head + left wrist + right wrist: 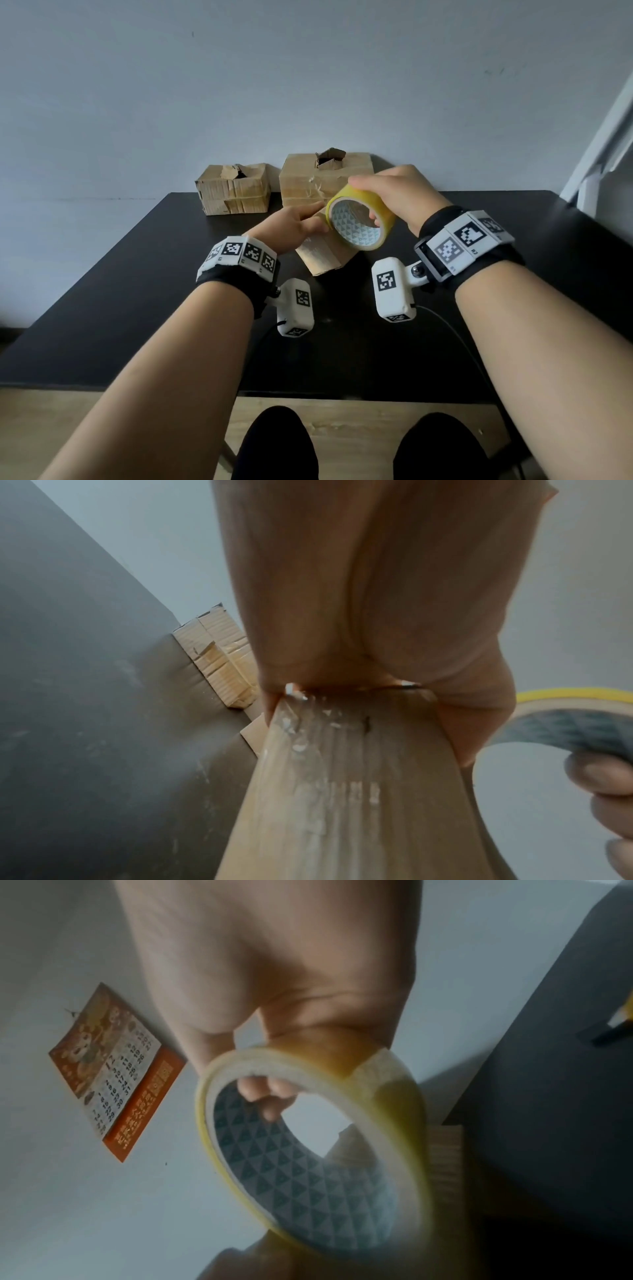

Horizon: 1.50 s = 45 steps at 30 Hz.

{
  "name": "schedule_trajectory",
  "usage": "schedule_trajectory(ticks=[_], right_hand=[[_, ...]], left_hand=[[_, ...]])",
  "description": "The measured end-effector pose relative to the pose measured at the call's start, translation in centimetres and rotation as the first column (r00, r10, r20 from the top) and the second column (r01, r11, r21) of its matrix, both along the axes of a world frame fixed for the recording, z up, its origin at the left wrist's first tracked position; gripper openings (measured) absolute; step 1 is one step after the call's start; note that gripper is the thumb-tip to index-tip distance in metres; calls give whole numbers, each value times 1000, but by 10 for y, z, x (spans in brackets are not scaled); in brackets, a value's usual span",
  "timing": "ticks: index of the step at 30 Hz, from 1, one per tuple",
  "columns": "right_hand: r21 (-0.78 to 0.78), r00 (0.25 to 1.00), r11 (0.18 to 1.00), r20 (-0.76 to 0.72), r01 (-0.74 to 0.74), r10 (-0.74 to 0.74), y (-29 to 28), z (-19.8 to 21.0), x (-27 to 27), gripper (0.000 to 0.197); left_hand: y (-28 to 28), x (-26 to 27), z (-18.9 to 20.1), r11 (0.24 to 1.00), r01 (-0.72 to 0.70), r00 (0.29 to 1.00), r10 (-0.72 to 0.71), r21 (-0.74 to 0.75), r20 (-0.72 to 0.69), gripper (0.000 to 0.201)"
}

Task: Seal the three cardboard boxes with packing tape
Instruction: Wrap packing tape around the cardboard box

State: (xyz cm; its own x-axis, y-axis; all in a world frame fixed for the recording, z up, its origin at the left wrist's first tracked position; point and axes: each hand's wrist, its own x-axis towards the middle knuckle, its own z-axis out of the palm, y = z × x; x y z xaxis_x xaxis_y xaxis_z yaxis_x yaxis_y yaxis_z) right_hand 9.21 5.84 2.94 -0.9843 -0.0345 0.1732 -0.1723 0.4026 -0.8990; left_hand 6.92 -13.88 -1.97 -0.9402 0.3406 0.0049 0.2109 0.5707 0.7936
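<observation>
Three cardboard boxes stand on the black table (pixel 120 291). A small box (pixel 233 190) and a larger box (pixel 325 178) stand at the back against the wall, each with torn flaps on top. The third box (pixel 325 257) lies near me under my hands, old clear tape on its face (pixel 342 791). My left hand (pixel 294 224) grips this box at its far end, the thumb down its right side (pixel 479 710). My right hand (pixel 397 195) holds the yellow tape roll (pixel 359 219) just above the box, fingers hooked through the core (pixel 270 1093). No free tape end shows.
A calendar (pixel 113 1074) hangs on the grey wall. A white frame (pixel 599 154) leans at the far right. The small box (pixel 219 664) shows past my left palm. My knees and wooden floor lie below the table's front edge.
</observation>
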Motion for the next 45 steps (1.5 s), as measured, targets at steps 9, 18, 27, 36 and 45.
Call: schedule_trajectory(ticks=[9,18,27,36,45], right_hand=[[409,975,912,217,-42,-52,14,-34,8,46],[331,992,943,112,19,-59,19,-39,2,46],[560,974,827,151,57,-169,-4,-41,-8,36],[617,984,783,76,82,-163,-23,-42,-11,25],[621,984,778,68,90,-167,-28,-43,-17,22]], left_hand=[[-3,3,-1,999,-53,999,53,2,-6,47],[-11,4,-6,989,-127,992,128,75,-9,22],[-18,-7,-18,978,-184,982,179,99,56,28],[-9,7,2,940,-184,958,107,-287,-265,44],[7,13,7,748,-192,952,-16,-636,-306,54]])
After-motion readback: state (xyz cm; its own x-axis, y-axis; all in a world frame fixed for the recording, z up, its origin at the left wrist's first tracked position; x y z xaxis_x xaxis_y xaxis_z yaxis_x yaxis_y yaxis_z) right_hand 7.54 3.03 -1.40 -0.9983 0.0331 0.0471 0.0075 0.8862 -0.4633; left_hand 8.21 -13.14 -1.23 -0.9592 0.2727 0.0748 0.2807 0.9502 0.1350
